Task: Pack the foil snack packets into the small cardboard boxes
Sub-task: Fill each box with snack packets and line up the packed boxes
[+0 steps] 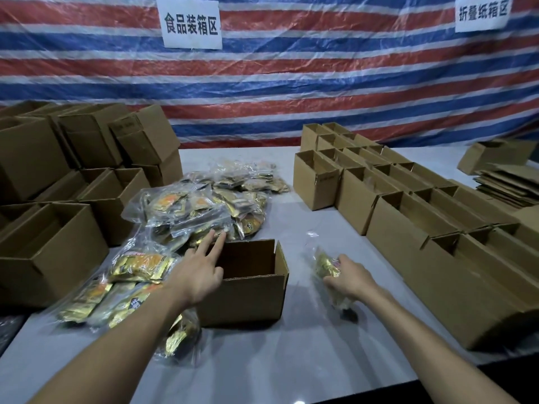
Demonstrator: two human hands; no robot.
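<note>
Left hand: I read the left hand [201, 275] at centre frame, over the near left corner of the open box [250, 290]. Its fingers are straight and spread, the first two pointing at the heap. I cannot tell whether they touch the plastic.
Right hand: the right hand [350, 279] is right of centre, fingers curled round a clear bag of gold packets [325, 265], low over the table [306, 368].
Open box: upright at centre, flaps up, between the two hands.
Heap: the heap of foil packets [210, 205], in clear plastic, lies just behind the box and trails to the lower left.
Right side: rows of small boxes [408, 205], tops open.
Left edge: stacked cartons [43, 243].
Backdrop: striped tarp [291, 83] with a paper sign [191, 23].
</note>
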